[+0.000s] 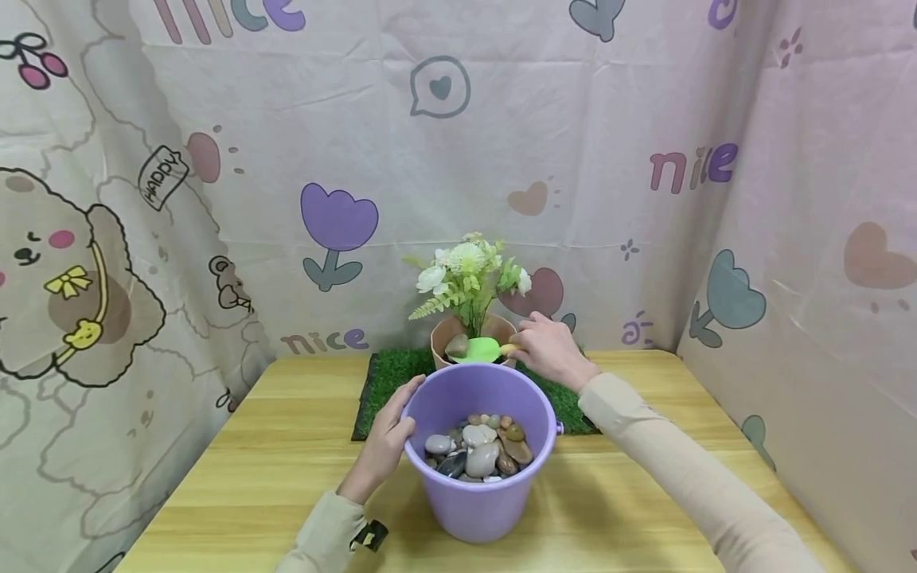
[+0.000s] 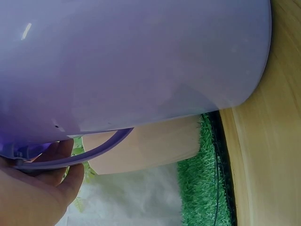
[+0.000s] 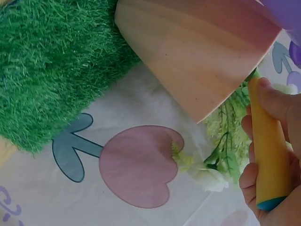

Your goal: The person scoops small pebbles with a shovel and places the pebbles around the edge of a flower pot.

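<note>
Stones [image 1: 482, 458] lie in the bucket [image 1: 478, 508] our left hand [image 1: 387, 436] grips, while our right hand [image 1: 550, 348] grasps a trowel [image 1: 481, 350] (yellow-handled) at the flowerpot [image 3: 193, 52].

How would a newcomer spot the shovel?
On the wooden table, find the purple bucket of stones, then the flower pot just behind it. The shovel is at the pot's opening, yellow handle in the right hand. Only it has a bright green blade.
</note>
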Available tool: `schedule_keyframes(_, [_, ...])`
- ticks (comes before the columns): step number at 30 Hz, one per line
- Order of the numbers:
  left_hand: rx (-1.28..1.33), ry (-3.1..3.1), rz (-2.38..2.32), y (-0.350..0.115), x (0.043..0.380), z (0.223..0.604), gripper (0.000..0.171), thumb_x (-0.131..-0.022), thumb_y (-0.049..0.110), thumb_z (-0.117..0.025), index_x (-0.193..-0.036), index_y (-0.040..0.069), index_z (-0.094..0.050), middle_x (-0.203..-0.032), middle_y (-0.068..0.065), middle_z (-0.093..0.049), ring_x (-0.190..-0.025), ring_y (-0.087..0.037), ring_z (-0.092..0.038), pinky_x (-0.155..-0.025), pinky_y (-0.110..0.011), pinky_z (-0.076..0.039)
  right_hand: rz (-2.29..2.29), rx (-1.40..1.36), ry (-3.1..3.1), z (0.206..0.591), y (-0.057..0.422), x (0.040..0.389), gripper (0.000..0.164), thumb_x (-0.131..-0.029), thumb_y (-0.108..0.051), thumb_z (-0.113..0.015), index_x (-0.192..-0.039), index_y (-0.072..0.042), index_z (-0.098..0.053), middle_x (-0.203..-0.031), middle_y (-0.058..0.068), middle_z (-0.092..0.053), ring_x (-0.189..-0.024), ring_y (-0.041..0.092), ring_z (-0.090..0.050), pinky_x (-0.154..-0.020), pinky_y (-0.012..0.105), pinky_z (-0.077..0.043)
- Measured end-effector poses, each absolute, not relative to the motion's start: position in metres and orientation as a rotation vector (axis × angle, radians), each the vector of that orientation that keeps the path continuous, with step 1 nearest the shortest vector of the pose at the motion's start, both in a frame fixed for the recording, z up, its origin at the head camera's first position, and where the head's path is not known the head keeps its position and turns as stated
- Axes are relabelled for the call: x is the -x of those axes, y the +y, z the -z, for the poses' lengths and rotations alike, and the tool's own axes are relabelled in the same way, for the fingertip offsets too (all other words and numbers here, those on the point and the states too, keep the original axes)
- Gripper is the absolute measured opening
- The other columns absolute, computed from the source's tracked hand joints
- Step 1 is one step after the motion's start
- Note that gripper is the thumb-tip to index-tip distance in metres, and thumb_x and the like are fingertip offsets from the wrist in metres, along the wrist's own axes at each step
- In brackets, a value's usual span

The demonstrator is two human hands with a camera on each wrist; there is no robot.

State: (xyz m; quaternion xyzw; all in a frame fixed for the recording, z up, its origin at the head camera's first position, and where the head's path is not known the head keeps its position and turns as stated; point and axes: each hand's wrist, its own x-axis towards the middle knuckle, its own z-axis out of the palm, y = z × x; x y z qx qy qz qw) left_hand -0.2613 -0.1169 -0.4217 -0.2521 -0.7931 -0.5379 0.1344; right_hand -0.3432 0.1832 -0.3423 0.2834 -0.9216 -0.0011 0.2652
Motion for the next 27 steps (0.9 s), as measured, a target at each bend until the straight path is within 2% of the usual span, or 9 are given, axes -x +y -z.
schedule_keyframes(7, [0.734,-2.303,1.560,-0.1149,0.2626,0.4208,0.070,-0.082,-0.001,-0.041,-0.151,0.010,-0.038,-0.150,-0.014,-0.044,-0.131,-0.032,-0.049,-0.105,-0.044,-0.043,0.084,-0.864,-2.380,0.3427,0.1786,0.3437,0.009,-0.083,-0.029,-0.076,-0.080,-0.021,-0.077,-0.081,-0.004,-0.064,-0.077,0.016,-0.046,-0.055,0.032,-0.044])
schedule_keyframes(12, [0.724,-2.312,1.575,-0.1146,0.2620,0.4200,0.071,-0.081,-0.001,-0.041,-0.151,0.011,-0.038,-0.151,-0.013,-0.044,-0.131,-0.031,-0.049,-0.104,-0.044,-0.044,0.217,-0.894,-2.343,0.3413,0.1773,0.3456,0.007,-0.082,-0.022,-0.077,-0.076,-0.020,-0.075,-0.079,-0.002,-0.063,-0.076,0.019,-0.044,-0.061,0.032,-0.041])
schedule_keyframes(17, [0.715,-2.319,1.578,-0.1148,0.2608,0.4198,0.072,-0.080,0.000,-0.041,-0.151,0.013,-0.039,-0.151,-0.011,-0.044,-0.131,-0.029,-0.049,-0.104,-0.042,-0.044,0.301,-0.867,-2.347,0.3411,0.1780,0.3468,0.006,-0.082,-0.023,-0.077,-0.076,-0.022,-0.076,-0.081,-0.003,-0.064,-0.076,0.019,-0.043,-0.061,0.031,-0.037])
schedule_keyframes(27, [0.709,-2.305,1.573,-0.1151,0.2619,0.4230,0.072,-0.080,-0.001,-0.041,-0.150,0.012,-0.039,-0.150,-0.012,-0.045,-0.129,-0.031,-0.050,-0.102,-0.044,-0.045,0.267,-0.802,-2.334,0.3418,0.1840,0.3453,0.003,-0.079,-0.021,-0.078,-0.082,-0.022,-0.079,-0.083,-0.001,-0.066,-0.078,0.020,-0.048,-0.062,0.032,-0.039])
